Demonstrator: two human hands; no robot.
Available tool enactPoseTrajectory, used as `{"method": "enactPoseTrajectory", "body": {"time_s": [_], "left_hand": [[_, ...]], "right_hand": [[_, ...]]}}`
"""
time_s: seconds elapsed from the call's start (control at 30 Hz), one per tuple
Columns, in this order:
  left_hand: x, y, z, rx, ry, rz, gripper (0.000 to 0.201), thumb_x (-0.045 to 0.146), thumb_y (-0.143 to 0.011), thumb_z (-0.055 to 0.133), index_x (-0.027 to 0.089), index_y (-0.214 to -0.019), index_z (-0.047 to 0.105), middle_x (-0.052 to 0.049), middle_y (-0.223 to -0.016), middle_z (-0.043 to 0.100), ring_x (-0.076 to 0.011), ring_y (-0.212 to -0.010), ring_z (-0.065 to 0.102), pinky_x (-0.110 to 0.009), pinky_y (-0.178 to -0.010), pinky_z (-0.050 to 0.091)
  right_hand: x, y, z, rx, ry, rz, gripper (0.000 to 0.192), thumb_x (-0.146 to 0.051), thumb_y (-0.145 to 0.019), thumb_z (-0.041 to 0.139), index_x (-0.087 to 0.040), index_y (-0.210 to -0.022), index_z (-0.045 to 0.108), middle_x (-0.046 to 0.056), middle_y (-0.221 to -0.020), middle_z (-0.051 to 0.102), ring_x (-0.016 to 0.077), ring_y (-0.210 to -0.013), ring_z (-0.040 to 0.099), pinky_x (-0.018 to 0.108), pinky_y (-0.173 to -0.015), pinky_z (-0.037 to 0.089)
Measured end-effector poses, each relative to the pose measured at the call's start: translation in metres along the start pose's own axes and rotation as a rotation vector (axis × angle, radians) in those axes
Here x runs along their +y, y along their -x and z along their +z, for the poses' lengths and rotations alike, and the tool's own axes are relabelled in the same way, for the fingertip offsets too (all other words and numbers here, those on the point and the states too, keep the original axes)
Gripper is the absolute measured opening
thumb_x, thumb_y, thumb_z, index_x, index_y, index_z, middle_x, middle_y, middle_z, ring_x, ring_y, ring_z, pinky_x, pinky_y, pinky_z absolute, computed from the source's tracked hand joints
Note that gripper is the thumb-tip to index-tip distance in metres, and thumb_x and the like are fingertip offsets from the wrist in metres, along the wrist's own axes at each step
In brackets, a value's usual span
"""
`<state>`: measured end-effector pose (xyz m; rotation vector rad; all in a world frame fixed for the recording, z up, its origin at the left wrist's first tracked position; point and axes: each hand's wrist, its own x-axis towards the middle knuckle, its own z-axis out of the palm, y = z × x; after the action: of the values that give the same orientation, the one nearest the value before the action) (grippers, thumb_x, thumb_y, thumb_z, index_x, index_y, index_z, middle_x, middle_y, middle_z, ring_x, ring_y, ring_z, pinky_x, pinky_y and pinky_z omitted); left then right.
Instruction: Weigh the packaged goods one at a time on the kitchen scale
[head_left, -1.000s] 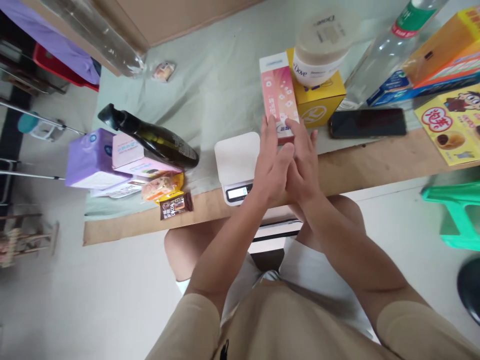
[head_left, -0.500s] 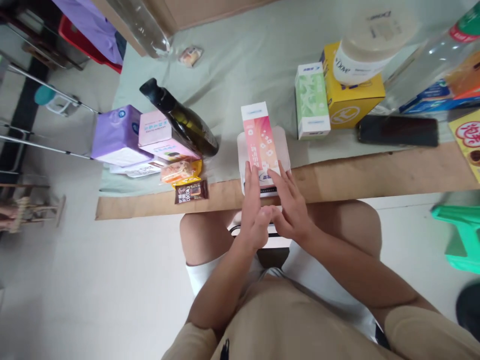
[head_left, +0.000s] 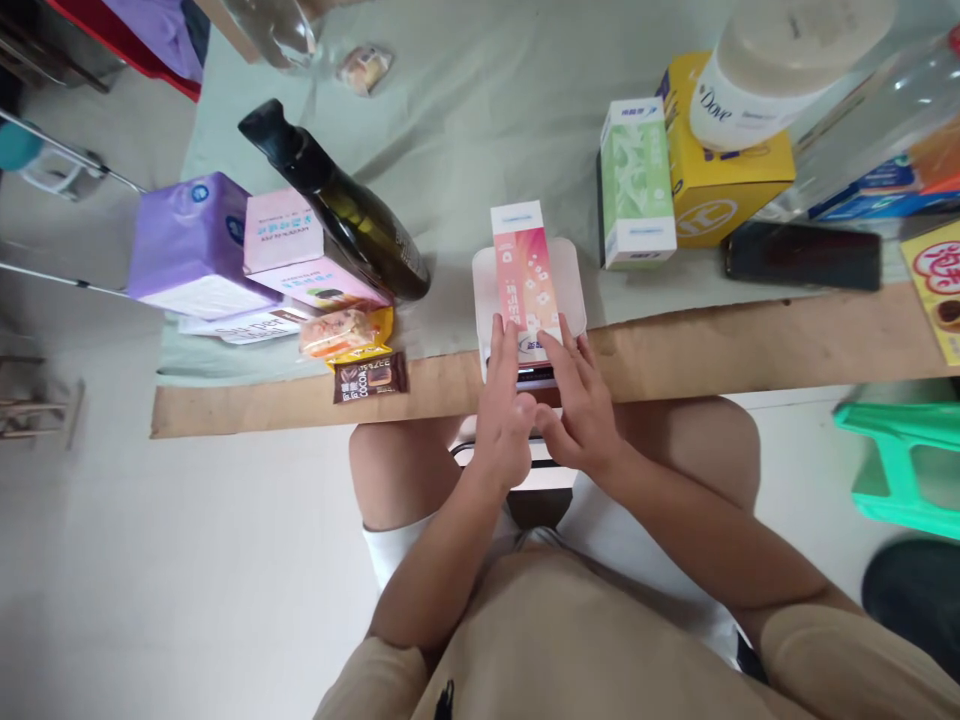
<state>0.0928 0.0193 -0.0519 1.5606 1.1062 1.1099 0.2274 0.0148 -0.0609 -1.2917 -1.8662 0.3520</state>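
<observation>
A pink and white carton (head_left: 523, 270) with flower prints lies on a flat white kitchen scale (head_left: 568, 275), whose dark display strip shows under the carton's near end. My left hand (head_left: 508, 410) is at the carton's lower left, fingers stretched out and fingertips beside its edge. My right hand (head_left: 583, 400) mirrors it at the lower right, its index fingertip over the carton's near corner. Whether the fingertips press on the carton, I cannot tell. Both thumbs point toward each other below the scale, with a narrow gap between them.
Left stand a dark pump bottle (head_left: 352, 210), pink box (head_left: 292, 245), purple pack (head_left: 199, 240) and cocoa snack (head_left: 370, 378). Right are a green carton (head_left: 637, 180), yellow box (head_left: 701, 195), Dove jar (head_left: 739, 105) and black phone-like slab (head_left: 802, 255). A green stool (head_left: 900, 440) is on the floor.
The view has shifted slightly, so the side objects sit a little differently in frame. My thumbs, touching before, are now slightly apart. The carton remains on the scale.
</observation>
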Motion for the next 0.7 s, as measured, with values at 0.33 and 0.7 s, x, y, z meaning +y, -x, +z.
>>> {"method": "enactPoseTrajectory", "body": {"time_s": [0.33, 0.7], "left_hand": [[-0.010, -0.003, -0.040, 0.367, -0.118, 0.083, 0.055, 0.070, -0.100, 0.043, 0.024, -0.115, 0.070, -0.009, -0.119, 0.073, -0.0242, -0.117, 0.068, -0.041, -0.102, 0.055], [-0.032, 0.000, -0.066, 0.527, -0.295, 0.062, 0.057, 0.054, -0.104, 0.042, 0.022, -0.061, 0.023, 0.003, -0.057, 0.025, -0.0118, -0.054, 0.026, -0.034, -0.057, 0.023]], "right_hand": [[0.029, -0.006, -0.017, 0.207, -0.119, -0.061, 0.054, -0.046, -0.101, 0.047, -0.027, -0.151, 0.056, 0.013, -0.155, 0.065, 0.0332, -0.150, 0.060, 0.059, -0.131, 0.039], [0.052, -0.020, -0.022, 0.440, -0.552, 0.342, 0.047, -0.044, -0.101, 0.050, -0.023, -0.060, 0.055, -0.002, -0.049, 0.051, 0.0134, -0.048, 0.054, 0.029, -0.051, 0.041]]}}
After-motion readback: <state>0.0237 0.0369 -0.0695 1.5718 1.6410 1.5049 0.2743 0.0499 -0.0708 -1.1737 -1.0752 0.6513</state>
